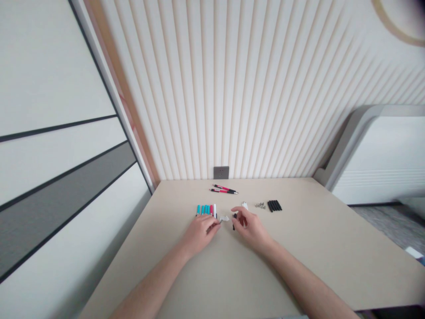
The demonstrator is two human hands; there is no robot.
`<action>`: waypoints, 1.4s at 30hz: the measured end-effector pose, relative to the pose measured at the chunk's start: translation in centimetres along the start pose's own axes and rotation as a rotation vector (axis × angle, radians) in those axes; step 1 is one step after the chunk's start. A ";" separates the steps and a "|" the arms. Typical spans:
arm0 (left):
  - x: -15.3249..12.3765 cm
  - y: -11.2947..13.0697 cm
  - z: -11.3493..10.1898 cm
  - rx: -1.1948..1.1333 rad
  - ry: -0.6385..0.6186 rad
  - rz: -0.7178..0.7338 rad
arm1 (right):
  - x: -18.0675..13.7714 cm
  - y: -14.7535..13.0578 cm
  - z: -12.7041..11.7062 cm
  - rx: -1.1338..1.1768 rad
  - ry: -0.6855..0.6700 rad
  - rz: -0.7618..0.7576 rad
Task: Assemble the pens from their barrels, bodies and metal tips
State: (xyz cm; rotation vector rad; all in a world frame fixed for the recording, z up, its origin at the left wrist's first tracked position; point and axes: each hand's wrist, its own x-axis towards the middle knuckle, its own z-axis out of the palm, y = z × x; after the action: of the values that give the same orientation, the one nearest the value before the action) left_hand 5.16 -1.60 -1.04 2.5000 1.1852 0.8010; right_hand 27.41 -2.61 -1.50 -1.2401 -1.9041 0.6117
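Observation:
My left hand [202,231] is closed in a pinch, with a small greyish bit at its fingertips, too small to name. Just behind it stand the teal pen barrels [203,209], a red barrel [211,209] and a white one [214,210] in a row. Small white pieces [225,218] lie between my two hands. My right hand [250,227] is curved, thumb and index finger apart, over small black pieces [234,216]. The thumb partly hides those black pieces; whether it touches them I cannot tell.
Two red and black pens [223,191] lie farther back on the beige table [226,279]. White strips [245,205], small metal tips [260,205] and several black tubes [275,205] lie to the right. A socket [221,172] is on the ribbed wall.

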 end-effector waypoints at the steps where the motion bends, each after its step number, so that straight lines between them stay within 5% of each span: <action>1: 0.0 0.0 0.0 0.000 0.003 -0.002 | -0.1 -0.1 0.1 -0.016 -0.051 0.003; 8: -0.1 -0.1 0.2 -0.016 -0.003 -0.011 | -0.4 -0.5 0.4 -0.106 -0.312 -0.090; 22: -0.3 0.0 0.4 0.017 -0.077 0.065 | -0.2 -1.1 0.4 0.020 -0.140 -0.157; 29: -0.1 0.3 -0.4 0.016 -0.028 0.079 | 1.3 2.7 -2.7 -0.164 0.044 -0.096; 34: -0.1 0.3 -0.3 0.034 -0.044 0.107 | 1.7 4.9 -3.0 -0.272 -0.088 -0.058; 42: -0.1 0.2 -0.4 0.061 -0.041 0.109 | 1.7 4.1 -1.9 -0.284 -0.132 -0.076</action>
State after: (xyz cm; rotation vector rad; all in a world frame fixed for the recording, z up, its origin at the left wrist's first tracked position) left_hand 5.00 -1.83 -0.68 2.6371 1.0836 0.7464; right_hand 30.78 0.58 -2.78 -1.3217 -2.1959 0.4005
